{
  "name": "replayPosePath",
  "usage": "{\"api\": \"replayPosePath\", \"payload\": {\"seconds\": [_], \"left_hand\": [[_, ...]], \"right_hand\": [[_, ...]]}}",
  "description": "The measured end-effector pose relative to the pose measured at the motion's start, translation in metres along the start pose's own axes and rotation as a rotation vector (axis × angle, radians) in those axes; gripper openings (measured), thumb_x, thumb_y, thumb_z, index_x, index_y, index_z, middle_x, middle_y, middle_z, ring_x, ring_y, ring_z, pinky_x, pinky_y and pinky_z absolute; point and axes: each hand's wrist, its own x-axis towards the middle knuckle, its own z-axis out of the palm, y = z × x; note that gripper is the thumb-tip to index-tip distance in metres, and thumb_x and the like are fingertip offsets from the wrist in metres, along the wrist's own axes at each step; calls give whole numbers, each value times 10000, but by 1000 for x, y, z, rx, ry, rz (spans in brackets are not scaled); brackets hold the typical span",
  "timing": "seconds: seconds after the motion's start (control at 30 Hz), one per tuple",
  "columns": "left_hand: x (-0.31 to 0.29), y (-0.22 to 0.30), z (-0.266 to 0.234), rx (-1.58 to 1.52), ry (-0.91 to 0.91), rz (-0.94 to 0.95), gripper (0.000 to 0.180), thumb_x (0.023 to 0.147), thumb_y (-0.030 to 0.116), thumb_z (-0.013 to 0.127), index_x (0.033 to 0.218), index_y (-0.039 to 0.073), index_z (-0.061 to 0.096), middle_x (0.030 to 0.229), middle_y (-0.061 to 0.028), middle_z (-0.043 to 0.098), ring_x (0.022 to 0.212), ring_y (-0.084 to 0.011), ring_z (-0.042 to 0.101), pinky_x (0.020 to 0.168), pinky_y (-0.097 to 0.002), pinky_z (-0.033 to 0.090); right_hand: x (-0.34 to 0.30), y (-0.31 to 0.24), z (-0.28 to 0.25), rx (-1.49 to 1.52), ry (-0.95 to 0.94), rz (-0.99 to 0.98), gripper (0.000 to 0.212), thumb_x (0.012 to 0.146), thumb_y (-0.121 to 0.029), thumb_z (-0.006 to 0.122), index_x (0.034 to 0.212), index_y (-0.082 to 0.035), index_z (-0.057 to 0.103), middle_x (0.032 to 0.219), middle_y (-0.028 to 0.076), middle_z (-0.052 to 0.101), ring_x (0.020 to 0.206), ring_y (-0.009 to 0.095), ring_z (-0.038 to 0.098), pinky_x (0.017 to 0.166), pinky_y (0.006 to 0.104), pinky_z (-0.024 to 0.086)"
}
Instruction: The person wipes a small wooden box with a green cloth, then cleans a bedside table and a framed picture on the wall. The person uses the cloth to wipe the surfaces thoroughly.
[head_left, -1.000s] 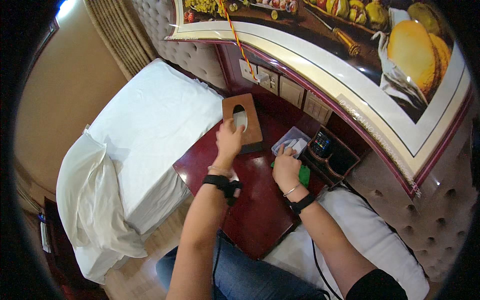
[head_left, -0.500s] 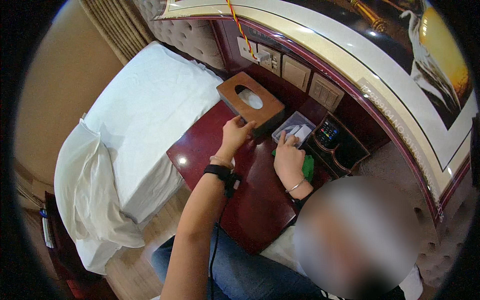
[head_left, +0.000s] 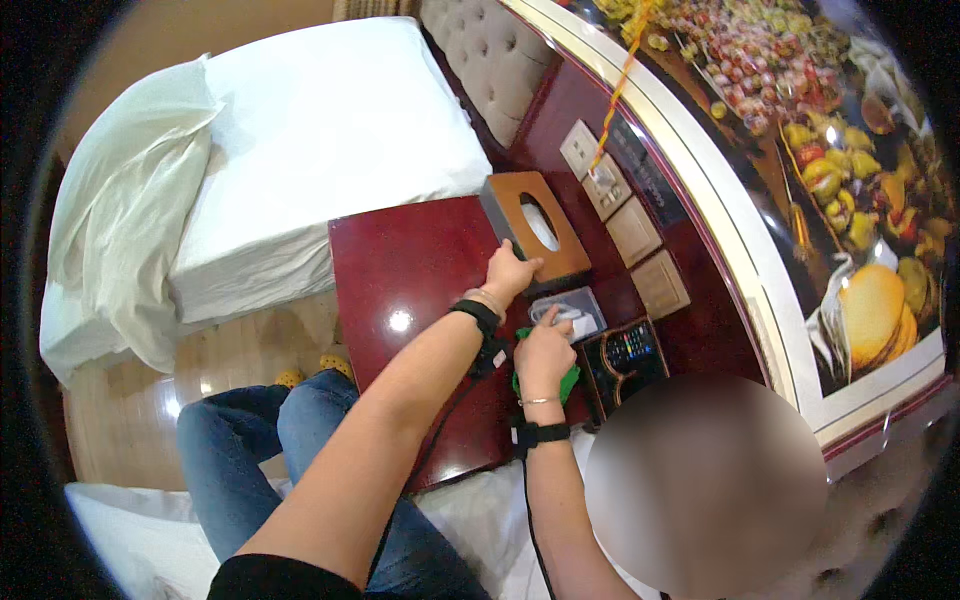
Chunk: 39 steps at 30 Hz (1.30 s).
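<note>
At the near end of a brown tissue box (head_left: pixel 565 235), my left hand (head_left: pixel 512 272) has its fingers and thumb closed about the corner. White tissue shows in the oval opening. My right hand (head_left: pixel 547 355) is just nearer, closed over a crumpled green cloth (head_left: pixel 569 384) that sticks out on both sides of it. Its fingertips reach to a small clear plastic box (head_left: pixel 585 300) with a white cable and other white pieces inside; whether they press on it I cannot tell. Both wrists wear black bands.
A black holder (head_left: pixel 610 385) with a remote control (head_left: pixel 632 344) stands right of my right hand. Everything rests on a glossy red-brown bedside table (head_left: pixel 420 260). Wall sockets (head_left: pixel 605 185) with a plugged-in cord lie behind. A white bed (head_left: pixel 330 120) adjoins at far left.
The view has swung, showing more of my legs and the floor. Both hands stay by the same things; the tissue box and plastic box sit closer together in the picture.
</note>
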Motion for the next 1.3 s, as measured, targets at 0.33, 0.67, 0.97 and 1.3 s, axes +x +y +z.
{"api": "replayPosePath", "payload": {"seconds": [0.33, 0.67, 0.97, 1.3], "left_hand": [[-35, -25, -80, -93, -582, 250, 771, 903, 394, 564, 1409, -69, 212, 1428, -240, 326, 1342, -309, 302, 1079, -363, 289], [-196, -29, -302, -65, -511, 212, 877, 829, 445, 653, 1414, -40, 215, 1405, -244, 345, 1304, -308, 359, 1052, -372, 324], [-201, -119, -295, -765, -578, 29, 451, 790, 113, 712, 1193, 45, 524, 1084, -43, 612, 973, -148, 575, 859, -318, 477], [-141, -142, -319, -662, -324, -129, 296, 943, 198, 501, 1168, 9, 538, 985, -82, 639, 860, -197, 616, 751, -309, 491]], "right_hand": [[4, -2, 9, -82, 52, -57, 611, 791, -198, 565, 1346, 3, 406, 1124, 303, 525, 773, 275, 662, 622, 357, 548], [-55, -66, -79, 843, 128, -211, 499, 766, -242, 672, 1195, -12, 562, 1014, 206, 620, 923, 326, 609, 825, 404, 480], [-104, -200, -117, 1601, -736, -279, 385, 848, -161, 652, 1196, -29, 556, 1036, 52, 617, 942, 127, 578, 859, 266, 457], [-69, -252, -84, 1277, -547, -341, 683, 768, -49, 679, 1356, -62, 331, 1182, 103, 506, 1112, 194, 501, 964, 330, 400]]}}
